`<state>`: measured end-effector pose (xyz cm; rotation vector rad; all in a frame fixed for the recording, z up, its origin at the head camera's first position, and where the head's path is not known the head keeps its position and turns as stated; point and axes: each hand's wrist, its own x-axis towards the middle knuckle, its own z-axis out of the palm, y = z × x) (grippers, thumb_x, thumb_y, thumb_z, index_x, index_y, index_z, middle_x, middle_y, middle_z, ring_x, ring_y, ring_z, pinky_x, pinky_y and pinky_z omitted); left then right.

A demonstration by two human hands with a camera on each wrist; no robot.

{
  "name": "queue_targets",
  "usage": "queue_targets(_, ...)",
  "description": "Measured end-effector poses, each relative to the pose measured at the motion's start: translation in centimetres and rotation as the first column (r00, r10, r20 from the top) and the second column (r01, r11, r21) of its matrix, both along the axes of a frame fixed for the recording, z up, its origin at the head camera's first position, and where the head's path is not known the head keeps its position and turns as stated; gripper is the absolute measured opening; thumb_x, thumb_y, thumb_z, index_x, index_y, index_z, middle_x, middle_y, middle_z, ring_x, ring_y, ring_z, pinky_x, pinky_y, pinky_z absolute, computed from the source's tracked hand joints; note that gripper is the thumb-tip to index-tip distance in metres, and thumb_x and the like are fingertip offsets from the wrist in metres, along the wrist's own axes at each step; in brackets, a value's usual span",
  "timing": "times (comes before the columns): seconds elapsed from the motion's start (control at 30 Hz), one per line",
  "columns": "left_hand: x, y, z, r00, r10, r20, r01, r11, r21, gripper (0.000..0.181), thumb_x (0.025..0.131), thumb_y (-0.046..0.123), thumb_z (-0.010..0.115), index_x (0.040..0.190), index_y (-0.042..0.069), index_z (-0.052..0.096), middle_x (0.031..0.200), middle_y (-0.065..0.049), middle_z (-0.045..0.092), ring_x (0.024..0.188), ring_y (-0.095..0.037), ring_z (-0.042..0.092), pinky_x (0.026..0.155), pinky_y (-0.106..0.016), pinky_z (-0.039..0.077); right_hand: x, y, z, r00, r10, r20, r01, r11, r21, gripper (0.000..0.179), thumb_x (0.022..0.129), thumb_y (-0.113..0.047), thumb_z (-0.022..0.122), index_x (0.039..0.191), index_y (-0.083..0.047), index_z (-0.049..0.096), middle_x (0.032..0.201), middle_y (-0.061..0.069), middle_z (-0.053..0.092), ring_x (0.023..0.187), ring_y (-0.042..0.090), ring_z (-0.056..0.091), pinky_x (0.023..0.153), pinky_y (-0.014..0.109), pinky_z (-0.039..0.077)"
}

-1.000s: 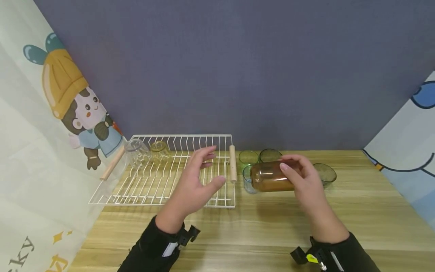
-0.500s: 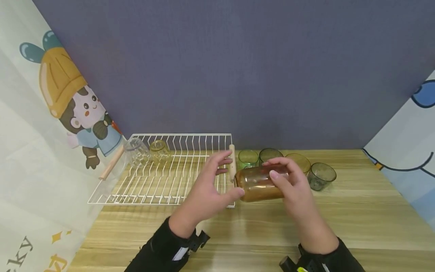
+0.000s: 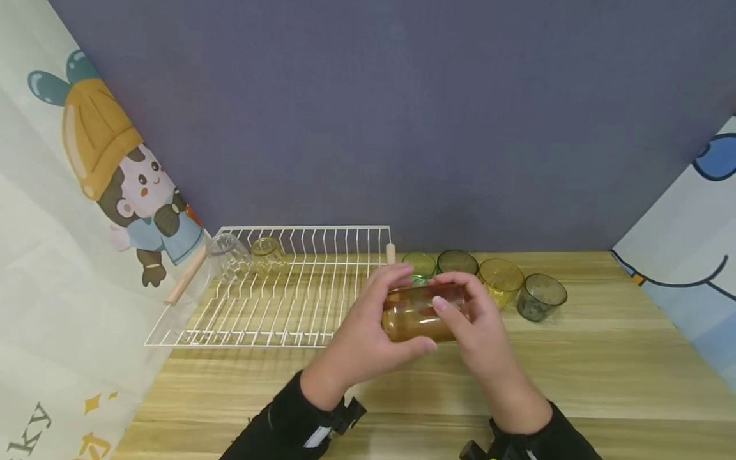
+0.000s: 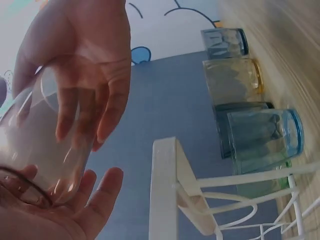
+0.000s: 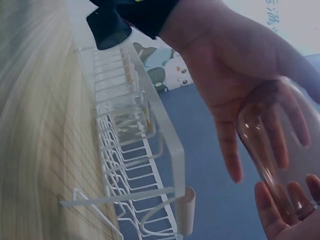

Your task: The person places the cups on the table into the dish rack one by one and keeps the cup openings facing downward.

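Note:
A brown-amber drinking glass (image 3: 418, 321) lies sideways in the air between both hands. My right hand (image 3: 485, 335) grips one end of it, thumb on the near side. Around the other end curl the fingers and thumb of my left hand (image 3: 365, 338). In the left wrist view the rim of the glass (image 4: 30, 187) sits at the left palm, and the right hand (image 4: 80, 35) comes in from above. Left of the hands is a white wire dish rack (image 3: 299, 298), holding an upturned clear glass (image 3: 228, 257) and an upturned yellow glass (image 3: 268, 257).
Right of the rack stand a green glass (image 3: 420, 267), a dark grey glass (image 3: 458, 262), a yellow glass (image 3: 502, 281) and a grey glass (image 3: 542, 298). A blue-rimmed glass (image 4: 265, 137) shows in the left wrist view. A blue-grey panel (image 3: 402, 128) rises behind the table.
My right hand has brought the amber glass left and slightly nearer. My left hand has moved right and now holds its other end. The yellow glass behind is uncovered; the blue-rimmed one is hidden in the head view.

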<state>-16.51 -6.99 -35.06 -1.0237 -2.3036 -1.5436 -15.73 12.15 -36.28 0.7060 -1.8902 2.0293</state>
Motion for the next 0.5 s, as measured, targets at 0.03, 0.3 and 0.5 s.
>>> queue_targets(0.03,0.0,0.1,0.0,1.000,0.003,-0.001,-0.003,1.000,-0.002,0.086,0.075,0.040,0.083,0.146,0.030,0.036,0.148,0.010,0.036,0.126,-0.019,0.046,0.089,-0.034,0.055,0.1,-0.1,0.0,1.000,-0.002,0.000,0.002,1.000,0.005,0.028,0.097,0.001,0.051,0.123,0.011,0.044,0.118,0.019,0.055,0.100,0.025,0.060,0.082,0.035,0.058)
queue_targets(0.3,0.0,0.6,-0.2,0.992,0.018,-0.124,-0.011,0.998,0.055,0.061,0.074,0.033,0.085,0.126,0.015,0.058,0.127,0.004,0.055,0.110,-0.015,0.054,0.084,-0.033,0.055,0.5,-0.4,-0.1,1.000,-0.024,-0.006,0.024,1.000,-0.021,0.027,0.098,0.001,0.049,0.123,0.011,0.044,0.118,0.021,0.055,0.096,0.030,0.063,0.080,0.037,0.059)
queue_targets(0.5,-0.3,1.2,-0.5,0.968,0.019,-0.249,0.020,0.988,0.155,0.061,0.070,0.025,0.087,0.123,0.009,0.061,0.122,-0.005,0.061,0.112,-0.017,0.055,0.087,-0.034,0.055,0.9,-0.6,0.2,0.997,-0.083,0.009,0.083,0.995,-0.055,0.028,0.097,0.001,0.051,0.123,0.010,0.045,0.119,0.017,0.055,0.100,0.026,0.061,0.080,0.034,0.059)
